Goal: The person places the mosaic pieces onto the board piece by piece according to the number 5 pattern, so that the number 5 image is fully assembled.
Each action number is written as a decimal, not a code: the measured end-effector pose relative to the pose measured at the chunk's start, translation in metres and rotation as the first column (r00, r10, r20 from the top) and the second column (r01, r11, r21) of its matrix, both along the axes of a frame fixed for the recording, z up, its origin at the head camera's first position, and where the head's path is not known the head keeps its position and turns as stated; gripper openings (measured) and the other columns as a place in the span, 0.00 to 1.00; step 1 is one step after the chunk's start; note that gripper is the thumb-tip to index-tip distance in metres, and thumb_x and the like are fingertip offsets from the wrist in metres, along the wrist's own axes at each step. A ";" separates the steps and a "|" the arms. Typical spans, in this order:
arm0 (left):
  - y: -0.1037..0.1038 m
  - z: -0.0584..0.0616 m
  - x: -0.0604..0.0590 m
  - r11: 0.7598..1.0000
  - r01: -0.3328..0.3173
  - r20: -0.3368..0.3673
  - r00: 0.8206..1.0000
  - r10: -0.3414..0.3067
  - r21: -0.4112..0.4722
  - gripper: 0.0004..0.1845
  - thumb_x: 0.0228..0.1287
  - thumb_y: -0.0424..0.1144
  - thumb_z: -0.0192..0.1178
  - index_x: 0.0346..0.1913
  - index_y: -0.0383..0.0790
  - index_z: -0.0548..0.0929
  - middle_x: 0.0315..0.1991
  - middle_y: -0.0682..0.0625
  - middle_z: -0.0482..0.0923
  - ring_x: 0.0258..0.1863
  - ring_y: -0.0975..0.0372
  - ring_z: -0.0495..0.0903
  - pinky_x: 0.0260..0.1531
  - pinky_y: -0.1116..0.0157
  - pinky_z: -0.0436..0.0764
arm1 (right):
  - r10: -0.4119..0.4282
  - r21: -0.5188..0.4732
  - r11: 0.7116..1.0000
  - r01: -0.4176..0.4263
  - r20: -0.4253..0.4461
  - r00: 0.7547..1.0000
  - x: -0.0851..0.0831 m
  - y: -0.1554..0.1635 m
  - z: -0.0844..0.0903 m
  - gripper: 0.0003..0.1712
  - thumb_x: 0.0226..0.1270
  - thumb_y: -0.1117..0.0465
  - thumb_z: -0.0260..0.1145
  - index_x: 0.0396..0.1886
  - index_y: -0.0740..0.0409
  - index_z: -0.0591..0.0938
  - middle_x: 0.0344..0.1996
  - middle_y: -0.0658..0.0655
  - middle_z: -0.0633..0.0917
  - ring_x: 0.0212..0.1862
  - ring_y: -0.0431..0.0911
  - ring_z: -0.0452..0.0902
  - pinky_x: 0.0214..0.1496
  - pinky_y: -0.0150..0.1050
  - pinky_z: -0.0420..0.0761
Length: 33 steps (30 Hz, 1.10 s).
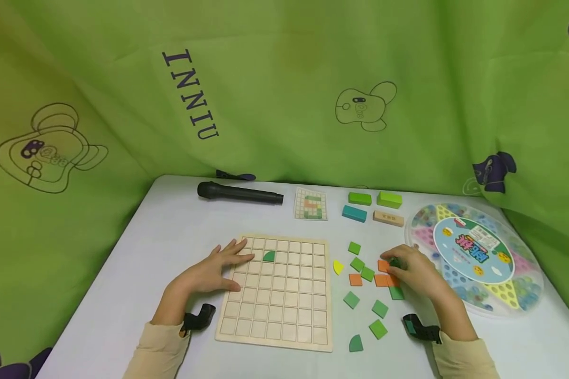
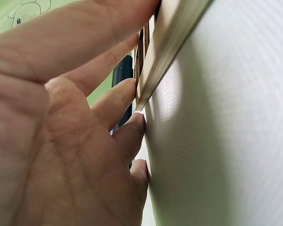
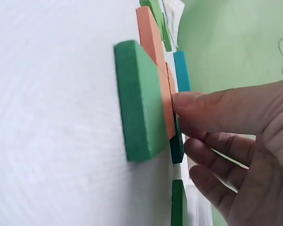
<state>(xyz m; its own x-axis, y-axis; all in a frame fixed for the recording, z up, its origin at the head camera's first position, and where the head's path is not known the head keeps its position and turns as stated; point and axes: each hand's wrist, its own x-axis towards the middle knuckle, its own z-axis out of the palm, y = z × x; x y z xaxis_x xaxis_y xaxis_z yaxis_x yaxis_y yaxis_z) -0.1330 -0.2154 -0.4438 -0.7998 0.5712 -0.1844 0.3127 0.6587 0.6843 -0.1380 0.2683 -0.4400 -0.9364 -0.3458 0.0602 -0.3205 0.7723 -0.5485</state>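
A person's left hand (image 1: 218,268) lies flat, fingers spread, on the wooden grid board (image 1: 277,292). Right of the board, the right hand (image 1: 414,271) pinches a dark green tile (image 1: 394,261) among scattered tiles; a clean lift should avoid nudging neighbouring orange tiles (image 1: 381,279).

1. The head view is evenly and softly lit, bright enough throughout, with only faint shadows under the hands on the table (image 1: 170,231).
2. Its edges bow outward: wide-lens distortion bends the table's far edge.
3. The left wrist view is very close; the left hand (image 2: 61,122) is soft-focused.
4. The right wrist view is sharp on the nearest green tile (image 3: 139,101) and blurred beyond it.
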 end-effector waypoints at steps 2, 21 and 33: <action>0.000 -0.001 -0.001 1.000 0.000 0.003 1.000 0.000 -0.002 0.41 0.50 0.45 0.70 0.70 0.46 0.66 0.77 0.45 0.42 0.75 0.46 0.35 0.71 0.43 0.32 | 0.005 0.023 1.000 -0.005 -0.017 1.000 -0.001 0.001 -0.005 0.12 0.58 0.70 0.66 0.43 0.62 0.83 0.44 0.62 0.82 0.51 0.61 0.76 0.64 0.67 0.58; 0.001 0.000 0.002 1.000 0.004 -0.015 1.000 -0.004 0.000 0.40 0.50 0.44 0.70 0.69 0.44 0.67 0.76 0.42 0.44 0.75 0.44 0.37 0.70 0.41 0.34 | -0.055 0.036 0.998 0.055 -0.012 0.998 0.009 -0.023 0.005 0.15 0.61 0.63 0.66 0.49 0.60 0.81 0.45 0.59 0.83 0.50 0.58 0.78 0.52 0.57 0.77; 0.000 0.003 0.003 0.999 -0.003 -0.060 0.998 0.001 -0.037 0.40 0.49 0.45 0.70 0.68 0.45 0.68 0.75 0.42 0.47 0.75 0.45 0.41 0.71 0.41 0.38 | 0.269 -0.122 0.958 -0.260 0.059 0.961 0.007 -0.176 0.021 0.15 0.62 0.61 0.66 0.49 0.57 0.82 0.44 0.52 0.84 0.47 0.46 0.80 0.48 0.41 0.82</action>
<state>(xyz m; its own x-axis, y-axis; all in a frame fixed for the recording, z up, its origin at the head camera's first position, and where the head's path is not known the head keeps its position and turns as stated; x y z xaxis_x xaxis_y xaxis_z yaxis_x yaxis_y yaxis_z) -0.1303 -0.2152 -0.4410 -0.8113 0.5632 -0.1568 0.3512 0.6839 0.6395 -0.1305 0.0924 -0.4190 -0.8156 -0.5766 0.0470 -0.4604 0.5976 -0.6564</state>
